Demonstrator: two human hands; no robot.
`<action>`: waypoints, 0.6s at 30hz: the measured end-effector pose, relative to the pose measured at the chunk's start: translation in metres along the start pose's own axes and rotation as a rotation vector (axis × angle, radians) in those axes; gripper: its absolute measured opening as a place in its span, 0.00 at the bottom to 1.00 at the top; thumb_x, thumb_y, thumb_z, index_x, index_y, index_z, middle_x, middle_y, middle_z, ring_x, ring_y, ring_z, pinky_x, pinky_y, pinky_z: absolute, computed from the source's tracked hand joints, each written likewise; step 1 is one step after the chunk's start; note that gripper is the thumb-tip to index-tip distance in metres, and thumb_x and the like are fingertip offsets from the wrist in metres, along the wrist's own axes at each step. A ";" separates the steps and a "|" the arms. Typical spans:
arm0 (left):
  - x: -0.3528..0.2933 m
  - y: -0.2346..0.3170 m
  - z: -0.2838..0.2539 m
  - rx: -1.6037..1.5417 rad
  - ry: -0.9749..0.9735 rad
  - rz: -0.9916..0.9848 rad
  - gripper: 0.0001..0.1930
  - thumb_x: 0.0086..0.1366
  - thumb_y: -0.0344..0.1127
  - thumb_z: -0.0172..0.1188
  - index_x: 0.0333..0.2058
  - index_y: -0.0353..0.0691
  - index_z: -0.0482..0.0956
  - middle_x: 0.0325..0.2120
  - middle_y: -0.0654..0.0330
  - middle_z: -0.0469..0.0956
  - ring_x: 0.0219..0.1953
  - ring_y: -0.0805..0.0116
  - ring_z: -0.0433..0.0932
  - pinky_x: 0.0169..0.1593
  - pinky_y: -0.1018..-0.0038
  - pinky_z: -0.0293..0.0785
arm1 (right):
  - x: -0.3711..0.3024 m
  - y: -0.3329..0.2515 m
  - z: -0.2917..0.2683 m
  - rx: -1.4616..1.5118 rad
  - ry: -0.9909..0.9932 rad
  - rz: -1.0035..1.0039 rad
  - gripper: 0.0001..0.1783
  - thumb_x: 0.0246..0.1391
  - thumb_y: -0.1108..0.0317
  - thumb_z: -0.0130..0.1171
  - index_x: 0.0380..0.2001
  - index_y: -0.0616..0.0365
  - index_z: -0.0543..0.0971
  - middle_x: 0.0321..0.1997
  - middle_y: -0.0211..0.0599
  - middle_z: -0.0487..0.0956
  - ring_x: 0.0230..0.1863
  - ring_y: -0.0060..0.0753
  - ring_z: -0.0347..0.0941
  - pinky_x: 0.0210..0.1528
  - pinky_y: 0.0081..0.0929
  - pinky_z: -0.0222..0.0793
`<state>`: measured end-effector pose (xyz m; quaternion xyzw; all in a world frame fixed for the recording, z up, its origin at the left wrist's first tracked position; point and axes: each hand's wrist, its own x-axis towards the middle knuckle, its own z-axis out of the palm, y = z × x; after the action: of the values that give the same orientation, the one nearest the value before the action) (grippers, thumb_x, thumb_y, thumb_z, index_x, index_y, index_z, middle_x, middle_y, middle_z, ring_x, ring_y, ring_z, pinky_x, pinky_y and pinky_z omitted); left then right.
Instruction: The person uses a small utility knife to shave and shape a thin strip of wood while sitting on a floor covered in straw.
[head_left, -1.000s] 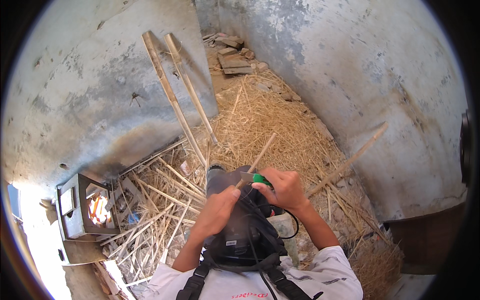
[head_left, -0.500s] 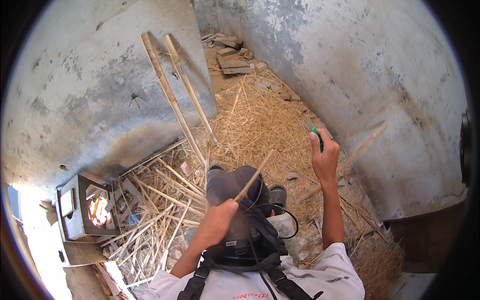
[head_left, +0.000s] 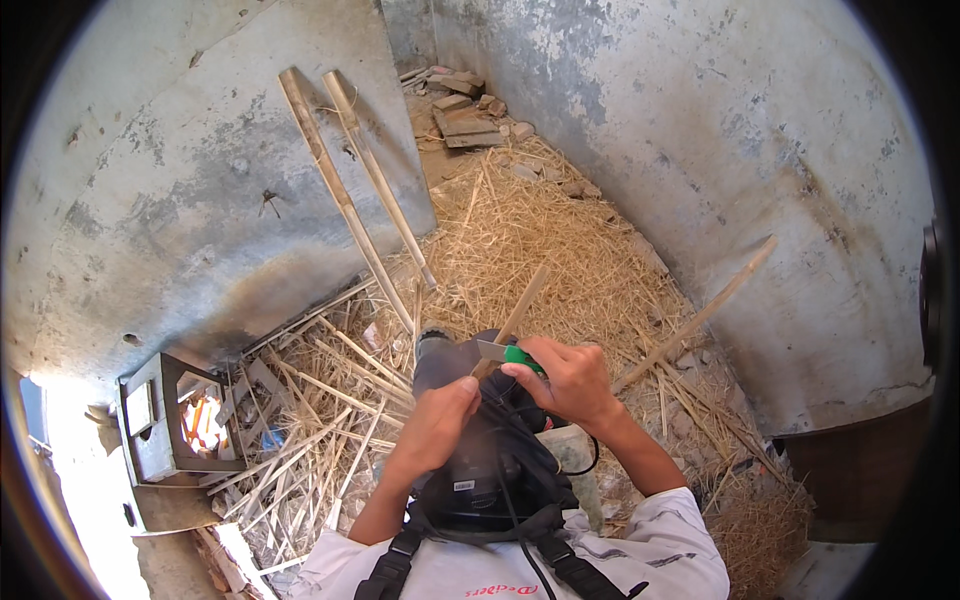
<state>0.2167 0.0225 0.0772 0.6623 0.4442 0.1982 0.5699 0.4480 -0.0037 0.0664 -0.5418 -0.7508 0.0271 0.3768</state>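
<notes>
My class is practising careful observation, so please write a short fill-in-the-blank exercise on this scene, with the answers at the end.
1. The right hand holds a knife whose handle is ____.
2. The left hand holds a wooden stick, crossed in the picture by the knife's metal ____.
3. ____ long poles lean against the picture's left wall.

Missing words: green; blade; two.

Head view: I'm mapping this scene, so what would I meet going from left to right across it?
Open-fronted box, two leaning poles, left hand, knife blade, right hand, single slanting pole.
</notes>
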 end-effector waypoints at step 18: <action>-0.005 -0.005 0.001 0.224 0.138 0.089 0.24 0.82 0.47 0.43 0.34 0.32 0.75 0.23 0.37 0.75 0.30 0.31 0.75 0.33 0.49 0.65 | 0.009 0.014 -0.004 -0.136 0.128 -0.058 0.17 0.65 0.48 0.66 0.37 0.51 0.83 0.24 0.31 0.81 0.21 0.34 0.79 0.22 0.32 0.71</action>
<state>0.2132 0.0178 0.0734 0.7256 0.4719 0.2173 0.4511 0.4597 0.0085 0.0678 -0.5445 -0.7407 -0.0696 0.3872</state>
